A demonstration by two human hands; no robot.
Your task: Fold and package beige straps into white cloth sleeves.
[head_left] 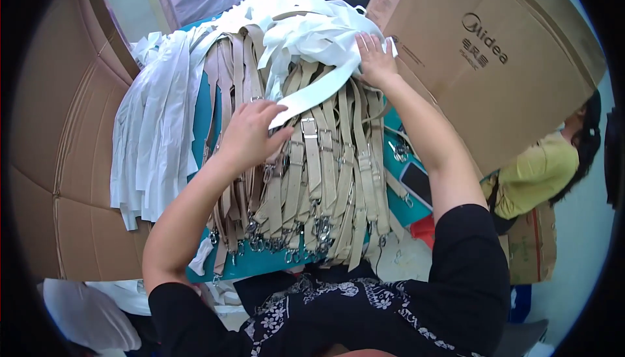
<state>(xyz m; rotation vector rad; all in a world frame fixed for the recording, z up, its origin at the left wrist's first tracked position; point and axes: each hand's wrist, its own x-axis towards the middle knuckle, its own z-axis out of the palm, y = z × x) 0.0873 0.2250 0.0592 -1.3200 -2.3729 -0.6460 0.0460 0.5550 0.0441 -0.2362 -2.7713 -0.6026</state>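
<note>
A long white strip (317, 96) runs slantwise over a thick bunch of beige straps. My left hand (250, 134) has its lower end between fingers and thumb. My right hand (377, 63) lies with fingers stretched out on the upper end of the strip, at the right edge of a heap of white strips (306, 38). Beneath them hang the beige straps (312, 155), with metal buckles (308, 124) along them and metal snap hooks (322, 227) at their lower ends. Part of the left hand's grip is hidden behind its fingers.
More white strips (153, 129) drape down the left of the teal table (250, 264). Tall cardboard sheets stand left (84, 162) and right (495, 51). A phone (415, 183) and keys (398, 151) lie at the right. A person in yellow (537, 171) is beyond the right cardboard.
</note>
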